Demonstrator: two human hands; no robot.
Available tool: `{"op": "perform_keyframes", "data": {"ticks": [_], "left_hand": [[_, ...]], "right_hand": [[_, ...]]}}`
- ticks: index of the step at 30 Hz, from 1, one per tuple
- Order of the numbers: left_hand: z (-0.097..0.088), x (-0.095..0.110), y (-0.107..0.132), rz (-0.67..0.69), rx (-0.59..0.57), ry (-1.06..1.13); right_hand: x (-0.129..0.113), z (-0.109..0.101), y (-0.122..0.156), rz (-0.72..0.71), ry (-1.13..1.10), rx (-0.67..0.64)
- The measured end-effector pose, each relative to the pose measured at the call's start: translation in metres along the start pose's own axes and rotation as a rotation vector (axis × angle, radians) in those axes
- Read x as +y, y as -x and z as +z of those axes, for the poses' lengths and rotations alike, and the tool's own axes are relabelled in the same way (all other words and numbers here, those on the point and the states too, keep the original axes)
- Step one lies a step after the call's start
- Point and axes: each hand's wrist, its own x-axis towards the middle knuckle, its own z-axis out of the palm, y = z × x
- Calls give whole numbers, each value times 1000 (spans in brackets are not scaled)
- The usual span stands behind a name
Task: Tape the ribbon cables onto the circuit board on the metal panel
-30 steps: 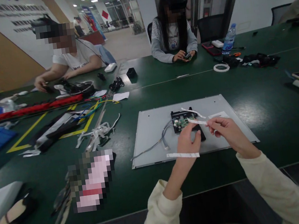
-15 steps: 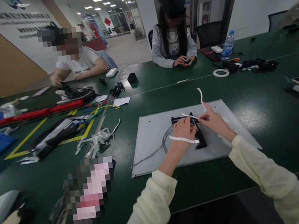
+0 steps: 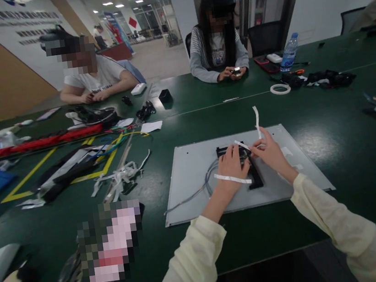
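Note:
A grey metal panel (image 3: 191, 163) lies flat on the green table (image 3: 308, 106). On it sits a black board module (image 3: 255, 176) with a grey cable (image 3: 195, 194) running off to the left. My left hand (image 3: 231, 165) rests on the module, fingers curled, with a white tape strip (image 3: 232, 179) stuck across its wrist. My right hand (image 3: 268, 151) pinches another white strip (image 3: 257, 120) whose free end curls upward. A third strip (image 3: 242, 145) stretches between both hands over the module.
Two other people sit across the table, each busy with small items. Loose white strips (image 3: 119, 175), coloured wires, a red bar (image 3: 36, 143) and yellow floor-tape marks crowd the left. A tape roll (image 3: 280, 89), a water bottle (image 3: 289, 52) and black parts lie far right.
Both hands moved from in front of the panel forward onto the black module. The strip in my right hand now points up. The view shifted slightly.

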Motion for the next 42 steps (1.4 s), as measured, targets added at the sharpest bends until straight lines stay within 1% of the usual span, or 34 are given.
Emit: {"op": "perform_keyframes", "data": {"ticks": [4,10,16,19,23,28,30,33,36,40,42], "left_hand": [[-2,1,-1,-45,8,11],[-3,2,-4,-66,9,17],[1,0,-5,-51,26,14],[3,0,-5,-37,46,0],[2,1,-7,-21,67,-36],[1,0,-15,25,64,-74],[3,-3,-18,60,55,-72],[7,-8,-20,95,8,-59],[11,-12,-21,97,-34,-56],[11,-13,-23,84,-44,-73],[11,-13,-23,76,-44,-84]], "right_hand": [[-6,7,-2,46,-185,30],[-6,20,-6,37,-214,52],[-3,22,-7,36,-151,52],[1,21,-7,35,-79,54],[5,20,-8,35,4,64],[6,19,-9,32,60,93],[5,19,-8,29,73,91],[4,18,-8,36,105,86],[4,16,-8,42,144,75],[6,10,-4,70,200,14],[7,7,-1,43,260,0]]}}
